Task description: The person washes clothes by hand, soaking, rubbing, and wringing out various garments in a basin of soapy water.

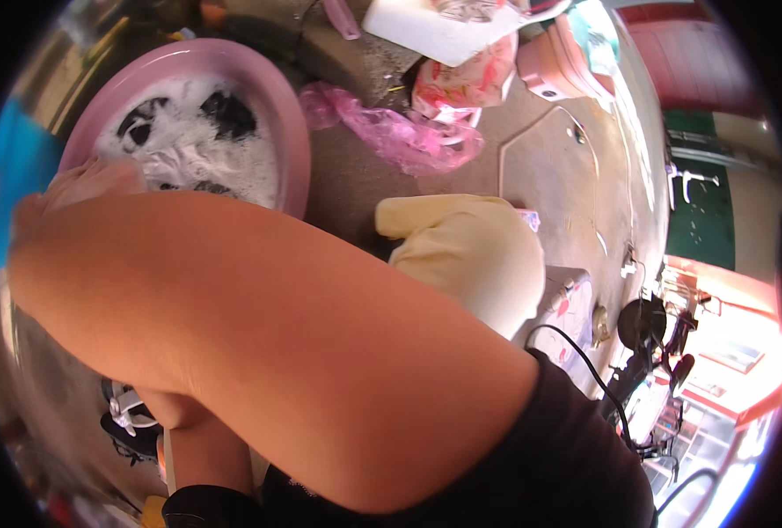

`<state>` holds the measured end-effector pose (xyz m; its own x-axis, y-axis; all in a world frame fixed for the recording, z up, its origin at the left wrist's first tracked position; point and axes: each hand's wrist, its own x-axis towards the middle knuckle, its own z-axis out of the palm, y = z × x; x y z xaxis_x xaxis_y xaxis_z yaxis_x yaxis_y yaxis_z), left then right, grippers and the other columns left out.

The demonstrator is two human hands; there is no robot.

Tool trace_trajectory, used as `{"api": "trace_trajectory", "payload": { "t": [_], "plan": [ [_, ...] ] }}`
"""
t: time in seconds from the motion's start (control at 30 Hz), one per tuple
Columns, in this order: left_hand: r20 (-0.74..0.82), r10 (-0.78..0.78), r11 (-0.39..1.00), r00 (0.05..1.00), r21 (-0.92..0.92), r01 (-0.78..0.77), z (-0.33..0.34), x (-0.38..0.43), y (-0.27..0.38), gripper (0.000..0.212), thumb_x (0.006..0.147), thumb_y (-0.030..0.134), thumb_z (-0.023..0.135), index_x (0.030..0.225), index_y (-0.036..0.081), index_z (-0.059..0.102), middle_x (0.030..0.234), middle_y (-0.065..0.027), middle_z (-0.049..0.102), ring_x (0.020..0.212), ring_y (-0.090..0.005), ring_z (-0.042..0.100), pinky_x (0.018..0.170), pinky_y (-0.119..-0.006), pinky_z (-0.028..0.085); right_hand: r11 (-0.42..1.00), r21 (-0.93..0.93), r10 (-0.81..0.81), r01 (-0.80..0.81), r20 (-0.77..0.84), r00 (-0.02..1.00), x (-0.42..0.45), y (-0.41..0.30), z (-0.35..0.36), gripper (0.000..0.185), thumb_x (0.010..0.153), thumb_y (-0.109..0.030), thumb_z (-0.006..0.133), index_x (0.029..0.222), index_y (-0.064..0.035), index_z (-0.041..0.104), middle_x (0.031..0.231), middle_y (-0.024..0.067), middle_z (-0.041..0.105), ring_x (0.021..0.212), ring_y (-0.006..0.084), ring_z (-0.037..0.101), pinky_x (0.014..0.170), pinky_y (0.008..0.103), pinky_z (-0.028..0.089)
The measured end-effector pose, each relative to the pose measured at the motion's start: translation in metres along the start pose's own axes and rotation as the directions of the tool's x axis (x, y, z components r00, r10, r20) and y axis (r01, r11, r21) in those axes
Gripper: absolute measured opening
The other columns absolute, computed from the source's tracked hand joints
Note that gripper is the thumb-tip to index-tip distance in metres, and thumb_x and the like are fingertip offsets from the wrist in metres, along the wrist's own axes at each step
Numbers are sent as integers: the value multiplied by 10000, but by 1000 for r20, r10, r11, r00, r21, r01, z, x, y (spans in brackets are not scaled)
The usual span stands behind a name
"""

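Note:
A pink plastic basin (292, 145) at the upper left holds foamy water with black-and-white cloth (229, 119) in it. A large bare limb with a black hem, apparently my right arm, crosses the view from lower right to left and covers the basin's lower edge. Past its far end, what looks like my right hand (97, 181), blurred, is at the basin's left rim beside wet, pale cloth (180, 165); its fingers are too unclear to tell whether it grips anything. My left hand is not in view; a second bare limb (209, 455) with a black hem shows at the lower left.
A crumpled pink plastic bag (417, 142) lies right of the basin, below a red-and-white bag (467, 82) and a white board-like item (430, 33). A pink container (549, 69) stands farther right. A pale yellow cloth form (477, 257) and a blue object (8, 178) flank the limb.

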<state>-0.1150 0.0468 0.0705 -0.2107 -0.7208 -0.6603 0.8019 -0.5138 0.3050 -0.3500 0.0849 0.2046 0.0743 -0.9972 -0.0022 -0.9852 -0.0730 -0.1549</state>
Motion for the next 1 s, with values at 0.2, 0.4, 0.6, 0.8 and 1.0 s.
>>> {"api": "trace_trajectory", "payload": {
  "t": [0.2,0.4,0.6,0.8,1.0],
  "plan": [
    [-27,52,997,998,-62,-53,-17,-5,20,169,880,294,449,847,134,489,641,20,443,529,-109,426,490,-236,393,945,100,-310,313,-42,950,50,-104,22,70,688,-111,569,708,-66,619,738,113,625,704,253,622,570,350,495],
    [-45,184,959,982,-209,-190,-8,-4,52,169,883,291,442,858,131,491,644,18,444,542,-109,433,506,-236,401,639,-27,-758,768,-193,623,142,-273,-15,64,670,-99,580,649,-62,627,733,114,627,700,247,626,568,343,499],
    [-109,328,860,939,-377,-344,0,-11,107,170,887,289,436,869,129,493,647,15,445,556,-109,440,521,-236,410,799,292,-457,525,-273,847,101,-252,51,64,717,-148,535,757,-103,512,702,125,585,593,289,585,460,397,442],
    [375,344,905,861,-378,-196,0,39,59,200,908,259,379,935,106,505,683,4,475,591,-130,475,629,-252,462,869,315,-292,381,-295,910,140,-201,110,60,774,-159,532,719,-136,528,521,84,530,459,245,543,415,367,414],
    [186,218,945,958,-285,-160,-23,38,94,235,898,301,393,925,100,511,653,27,461,520,-112,408,469,-232,381,805,390,-281,447,-414,866,118,-228,124,52,789,-156,545,746,-127,545,450,30,503,424,151,530,319,291,340]
  ]
}}
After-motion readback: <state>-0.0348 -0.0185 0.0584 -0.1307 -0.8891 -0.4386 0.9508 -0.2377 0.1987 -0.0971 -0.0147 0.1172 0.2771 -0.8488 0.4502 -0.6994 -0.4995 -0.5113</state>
